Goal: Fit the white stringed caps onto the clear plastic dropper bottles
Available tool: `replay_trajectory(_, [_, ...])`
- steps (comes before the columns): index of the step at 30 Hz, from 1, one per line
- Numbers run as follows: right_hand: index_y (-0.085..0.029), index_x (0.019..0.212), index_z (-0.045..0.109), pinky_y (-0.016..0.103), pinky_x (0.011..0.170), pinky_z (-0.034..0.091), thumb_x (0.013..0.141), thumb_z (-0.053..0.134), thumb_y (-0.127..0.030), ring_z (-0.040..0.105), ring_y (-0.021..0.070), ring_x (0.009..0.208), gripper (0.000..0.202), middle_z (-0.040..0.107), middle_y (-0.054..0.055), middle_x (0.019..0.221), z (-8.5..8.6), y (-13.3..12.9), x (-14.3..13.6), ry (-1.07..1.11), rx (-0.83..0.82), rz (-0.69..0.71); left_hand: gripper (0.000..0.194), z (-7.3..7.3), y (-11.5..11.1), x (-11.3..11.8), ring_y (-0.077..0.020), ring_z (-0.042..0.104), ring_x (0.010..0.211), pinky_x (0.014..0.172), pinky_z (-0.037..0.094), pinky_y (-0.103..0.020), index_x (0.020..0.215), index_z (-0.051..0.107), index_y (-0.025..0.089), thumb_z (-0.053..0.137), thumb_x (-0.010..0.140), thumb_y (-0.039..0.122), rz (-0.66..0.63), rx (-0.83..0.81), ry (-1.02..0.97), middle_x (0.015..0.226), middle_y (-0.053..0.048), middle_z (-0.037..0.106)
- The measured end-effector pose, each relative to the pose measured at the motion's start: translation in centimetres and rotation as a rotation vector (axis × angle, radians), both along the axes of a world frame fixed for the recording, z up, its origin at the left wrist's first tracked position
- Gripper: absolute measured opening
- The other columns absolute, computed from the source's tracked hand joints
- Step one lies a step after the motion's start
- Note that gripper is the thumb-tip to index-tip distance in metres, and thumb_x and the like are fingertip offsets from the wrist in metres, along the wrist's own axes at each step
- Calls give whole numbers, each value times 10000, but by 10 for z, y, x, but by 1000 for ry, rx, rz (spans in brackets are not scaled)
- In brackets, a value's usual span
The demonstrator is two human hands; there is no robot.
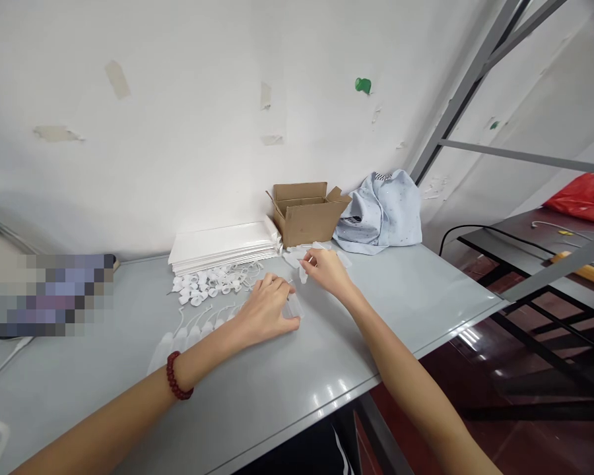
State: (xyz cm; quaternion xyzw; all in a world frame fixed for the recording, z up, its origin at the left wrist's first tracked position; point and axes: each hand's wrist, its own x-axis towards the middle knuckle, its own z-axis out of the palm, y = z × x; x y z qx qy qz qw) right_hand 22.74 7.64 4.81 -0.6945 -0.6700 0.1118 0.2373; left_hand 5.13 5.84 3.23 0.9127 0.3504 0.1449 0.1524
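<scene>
My left hand [267, 307] curves over a translucent plastic piece [294, 307] on the grey table, its thumb and fingers at opposite edges of it. To the right and a little farther back, my right hand [327, 269] pinches a small translucent piece [303, 276] between thumb and fingers. More translucent pieces [292, 254] lie behind that hand. A row of translucent tube-like pieces with white cords [193, 335] lies partly hidden under my left forearm. Beyond my left hand is a pile of small white caps [202, 285], with thin white cords beside it.
A stack of flat white packages [222, 245] lies against the wall, next to an open cardboard box [307, 221]. Light blue patterned cloth [381, 214] sits to its right. A blurred-out object [54, 297] is at the far left. A grey metal frame [468, 86] rises at the right.
</scene>
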Motion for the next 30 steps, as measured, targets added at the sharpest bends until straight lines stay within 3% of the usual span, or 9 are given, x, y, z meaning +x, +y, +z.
replay_trajectory(17, [-186, 866, 670, 243, 546, 333, 842, 537, -269, 600, 183, 695, 159, 687, 77, 793, -6, 1, -1, -110, -65, -22, 341, -3, -5, -2, -307, 477, 1006, 828, 415, -452, 1001, 577, 144, 579, 702, 308, -25, 78, -25, 984, -110, 614])
replay_trajectory(21, [-186, 907, 682, 246, 553, 336, 856, 493, -207, 603, 188, 703, 196, 689, 82, 789, -7, 1, -1, -141, -83, 2, 366, 1, -7, -5, -300, 477, 1006, 844, 418, -453, 1039, 572, 148, 597, 714, 313, -17, 91, -46, 1007, -106, 610])
replay_trajectory(25, [-192, 1001, 685, 249, 578, 343, 861, 415, -116, 619, 210, 813, 315, 696, 96, 843, -9, 2, 1, -179, -98, 34, 279, 7, 0, -27, -284, 485, 1019, 855, 426, -443, 1028, 580, 180, 546, 798, 334, 69, 92, -140, 1019, -86, 629])
replay_trajectory(30, [-191, 1070, 682, 266, 620, 361, 802, 411, -41, 613, 238, 891, 410, 675, 121, 951, -9, 1, 1, -227, -107, 60, 169, 5, 19, -70, -272, 513, 896, 723, 452, -391, 867, 617, 187, 466, 826, 251, 235, 201, -105, 840, -78, 639])
